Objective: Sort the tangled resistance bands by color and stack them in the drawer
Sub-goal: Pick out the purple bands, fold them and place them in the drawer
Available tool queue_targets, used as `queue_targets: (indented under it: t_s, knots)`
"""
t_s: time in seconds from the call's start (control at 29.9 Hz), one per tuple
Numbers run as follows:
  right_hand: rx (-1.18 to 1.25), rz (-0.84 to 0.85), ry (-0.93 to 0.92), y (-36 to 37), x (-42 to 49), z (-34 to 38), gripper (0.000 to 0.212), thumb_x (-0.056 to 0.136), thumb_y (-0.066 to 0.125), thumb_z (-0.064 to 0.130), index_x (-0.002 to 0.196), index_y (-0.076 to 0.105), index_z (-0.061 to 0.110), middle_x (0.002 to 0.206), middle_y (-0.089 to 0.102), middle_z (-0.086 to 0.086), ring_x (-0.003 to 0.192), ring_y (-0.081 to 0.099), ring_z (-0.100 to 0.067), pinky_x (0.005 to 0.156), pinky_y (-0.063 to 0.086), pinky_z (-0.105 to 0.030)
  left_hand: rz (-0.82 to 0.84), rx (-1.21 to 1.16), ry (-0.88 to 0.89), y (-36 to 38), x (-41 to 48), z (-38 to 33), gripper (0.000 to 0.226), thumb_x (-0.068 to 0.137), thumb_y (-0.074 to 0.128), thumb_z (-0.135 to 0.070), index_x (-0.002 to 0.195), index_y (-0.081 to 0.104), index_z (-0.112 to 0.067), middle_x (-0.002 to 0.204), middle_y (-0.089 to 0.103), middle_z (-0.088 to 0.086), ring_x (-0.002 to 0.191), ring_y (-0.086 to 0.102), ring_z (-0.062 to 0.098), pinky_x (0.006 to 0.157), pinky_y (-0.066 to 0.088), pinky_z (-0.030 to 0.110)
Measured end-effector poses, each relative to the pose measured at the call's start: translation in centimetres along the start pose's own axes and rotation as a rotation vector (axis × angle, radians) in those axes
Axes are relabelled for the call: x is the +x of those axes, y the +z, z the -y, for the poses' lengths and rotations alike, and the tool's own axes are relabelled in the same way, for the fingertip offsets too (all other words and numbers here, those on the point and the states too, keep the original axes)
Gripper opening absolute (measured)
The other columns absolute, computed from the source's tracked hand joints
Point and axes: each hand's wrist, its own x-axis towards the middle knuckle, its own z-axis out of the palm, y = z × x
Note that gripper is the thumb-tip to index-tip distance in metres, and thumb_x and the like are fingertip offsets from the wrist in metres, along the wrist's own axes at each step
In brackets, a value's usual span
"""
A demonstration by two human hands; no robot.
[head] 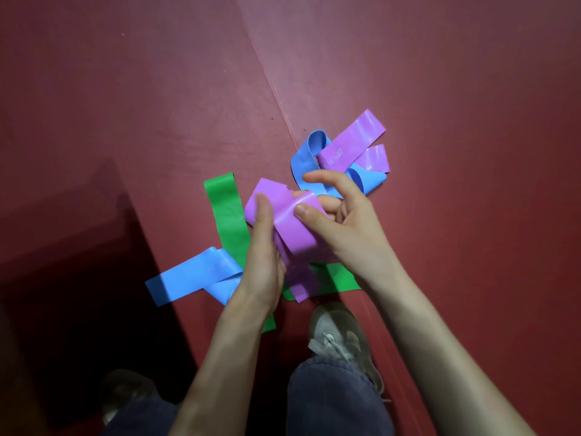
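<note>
**Red mat, 2 hands on a purple band**

A red mat (440, 73) covers the floor, with a seam (267, 73) running from 12 o'clock down to the pile at centre. Above the pile, the left hand (262, 262) grips the held purple band (290, 228), thumb flat on top. The right hand (345, 225) pinches the same band from 3 o'clock, its index finger raised. Under the hands, the green band (226, 212) lies on the mat, reaching towards 10 o'clock. The near blue band (191, 280) lies folded at 8 o'clock. At 1 o'clock the far blue band (303, 158) loops around the far purple band (355, 140). A grey shoe (341, 335) stands at 6 o'clock.
</note>
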Motion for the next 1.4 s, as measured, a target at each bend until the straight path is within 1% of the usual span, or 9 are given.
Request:
queue_targets:
  t_s: [0.17, 0.3, 0.57, 0.7, 0.84, 1.04, 1.2, 1.3, 1.4]
  knots:
    - [0.071, 0.029, -0.016, 0.0, 0.1, 0.1, 0.032, 0.083, 0.058, -0.004, 0.097, 0.052, 0.023, 0.063, 0.064, 0.004, 0.051, 0.057, -0.002, 0.053, 0.049, -0.016, 0.038, -0.001, -0.025, -0.1, -0.2, 0.3, 0.038, 0.078, 0.051, -0.046, 0.067, 0.076, -0.019, 0.073, 0.074, 0.000, 0.067, 0.070, 0.009, 0.066, 0.056, 0.021]
    - [0.062, 0.072, -0.118, 0.3, 0.1, 0.2, 0.030, 0.078, 0.052, 0.006, 0.101, 0.050, 0.025, 0.062, 0.063, 0.012, 0.054, 0.054, 0.001, 0.057, 0.046, -0.011, 0.059, 0.087, -0.026, -0.5, -0.3, 0.5, 0.031, 0.070, 0.059, -0.042, 0.078, 0.074, -0.016, 0.079, 0.074, -0.003, 0.075, 0.070, 0.006, 0.065, 0.055, 0.018]
    - [0.057, 0.045, -0.203, 0.1, 0.1, -0.7, 0.030, 0.076, 0.057, 0.022, 0.104, 0.051, 0.032, 0.084, 0.058, 0.009, 0.066, 0.052, -0.001, 0.078, 0.043, -0.016, 0.090, 0.074, 0.010, -0.7, -0.2, 0.6, 0.070, 0.040, 0.084, -0.052, 0.095, 0.068, -0.013, 0.093, 0.073, -0.001, 0.087, 0.069, 0.008, 0.079, 0.055, 0.021]
    - [-0.020, 0.072, -0.167, -0.1, 0.3, -1.0, 0.035, 0.079, 0.050, 0.010, 0.107, 0.045, 0.030, 0.083, 0.053, 0.007, 0.063, 0.051, 0.005, 0.077, 0.039, -0.011, 0.039, 0.218, -0.016, -0.5, -0.1, 0.9, 0.025, 0.077, 0.062, -0.038, 0.092, 0.063, -0.018, 0.076, 0.073, -0.011, 0.074, 0.068, -0.002, 0.063, 0.052, 0.013]
    - [-0.083, 0.141, -0.136, -0.2, 0.8, -1.2, 0.041, 0.079, 0.051, 0.012, 0.112, 0.041, 0.033, 0.081, 0.056, 0.000, 0.072, 0.053, -0.004, 0.081, 0.041, -0.018, 0.016, 0.283, 0.015, -1.0, 0.0, 1.2, 0.027, 0.090, 0.035, -0.035, 0.088, 0.060, -0.025, 0.068, 0.071, -0.018, 0.069, 0.065, -0.009, 0.060, 0.049, 0.009]
    - [-0.058, 0.235, -0.113, -0.6, 1.1, -1.2, 0.045, 0.082, 0.049, 0.011, 0.118, 0.036, 0.033, 0.066, 0.045, -0.003, 0.061, 0.045, -0.003, 0.069, 0.041, -0.012, 0.048, 0.360, 0.015, -1.3, 0.4, 1.0, 0.040, 0.077, 0.041, -0.054, 0.093, 0.063, -0.024, 0.087, 0.071, -0.013, 0.084, 0.066, -0.002, 0.073, 0.050, 0.015]
    - [-0.228, 0.242, -0.082, -1.0, 1.4, -1.0, 0.050, 0.079, 0.051, 0.018, 0.118, 0.032, 0.043, 0.076, 0.048, -0.013, 0.078, 0.045, -0.011, 0.087, 0.035, -0.025, 0.080, 0.444, 0.011, -1.1, 0.0, 0.9, 0.042, 0.070, 0.035, -0.052, 0.086, 0.063, -0.026, 0.085, 0.069, -0.008, 0.078, 0.066, 0.001, 0.073, 0.052, 0.016]
    - [-0.351, 0.257, -0.099, -1.2, 1.4, -0.5, 0.058, 0.081, 0.053, 0.016, 0.126, 0.025, 0.040, 0.076, 0.047, -0.030, 0.069, 0.043, -0.016, 0.076, 0.037, -0.020, 0.077, 0.453, 0.001, -1.3, -0.1, 0.9, 0.037, 0.078, 0.032, -0.048, 0.079, 0.065, -0.030, 0.078, 0.070, -0.015, 0.077, 0.065, -0.006, 0.075, 0.051, 0.012]
    - [-0.547, 0.221, -0.135, -1.3, 1.5, 0.0, 0.070, 0.085, 0.059, 0.008, 0.140, 0.019, 0.024, 0.064, 0.030, -0.009, 0.053, 0.031, -0.003, 0.057, 0.032, -0.011, 0.041, 0.399, -0.048, -1.7, -0.2, 1.1, 0.039, 0.071, 0.039, -0.054, 0.075, 0.071, -0.032, 0.088, 0.072, -0.011, 0.091, 0.066, 0.004, 0.087, 0.051, 0.024]
